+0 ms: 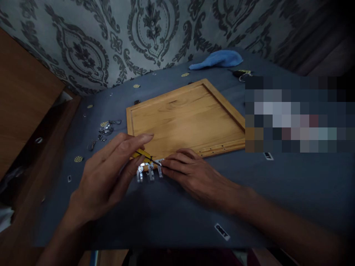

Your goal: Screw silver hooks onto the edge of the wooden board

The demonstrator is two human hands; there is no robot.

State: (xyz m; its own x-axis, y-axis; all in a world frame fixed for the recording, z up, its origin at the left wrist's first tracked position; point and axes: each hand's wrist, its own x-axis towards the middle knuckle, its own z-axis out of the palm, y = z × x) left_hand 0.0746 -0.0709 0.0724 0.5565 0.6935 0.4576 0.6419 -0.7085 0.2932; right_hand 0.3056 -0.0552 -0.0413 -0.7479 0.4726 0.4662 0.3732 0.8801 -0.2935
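Note:
A framed wooden board (177, 122) lies at an angle on the blue-grey patterned cloth. Several metal clips (151, 172) stick out from its near left edge. My left hand (107, 173) holds a yellow-handled screwdriver (143, 155) between thumb and fingers, its thin dark tip reaching the clip on the right. My right hand (194, 175) rests at the board's near edge, fingertips against that same clip and fingers pressed together. Whether those fingertips pinch anything is hidden. Small dark holes dot the board's near edge, right of my right hand.
Loose metal pieces (105, 131) lie left of the board. A blue cloth (219, 60) lies behind it, near a black object with a ring (242, 75). Wooden furniture (24, 99) stands at the left. Part of the right side is pixelated.

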